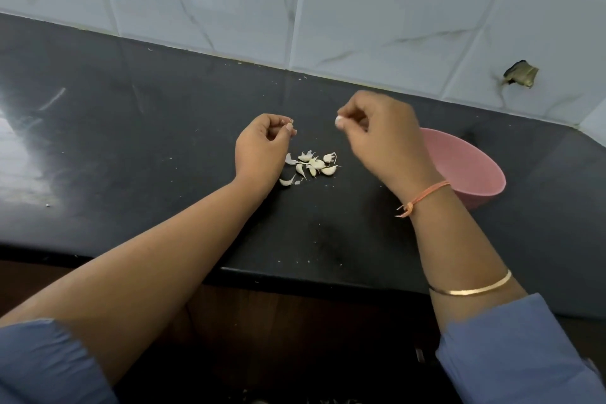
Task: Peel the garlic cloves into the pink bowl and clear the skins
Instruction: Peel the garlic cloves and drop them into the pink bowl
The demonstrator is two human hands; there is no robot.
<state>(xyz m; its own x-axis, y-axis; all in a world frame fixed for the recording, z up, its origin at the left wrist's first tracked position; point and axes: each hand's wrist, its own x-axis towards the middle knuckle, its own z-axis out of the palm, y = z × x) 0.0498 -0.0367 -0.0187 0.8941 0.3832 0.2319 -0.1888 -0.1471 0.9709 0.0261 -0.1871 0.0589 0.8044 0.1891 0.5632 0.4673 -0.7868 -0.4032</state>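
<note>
Several unpeeled garlic cloves (313,165) lie in a small heap on the black counter (164,147), with a loose skin (290,159) at the heap's left. My right hand (383,138) is raised above and to the right of the heap and pinches a white garlic clove (338,120) at its fingertips. My left hand (262,147) hovers just left of the heap, its fingers curled, pinching a tiny scrap of skin (290,122). The pink bowl (472,170) stands on the counter right behind my right wrist, partly hidden by it; its inside is not visible.
A light marbled tile wall (328,0) rises behind the counter, with a broken hole (521,74) at the right. The counter's front edge (295,279) runs across below my forearms. Small white crumbs dot the surface.
</note>
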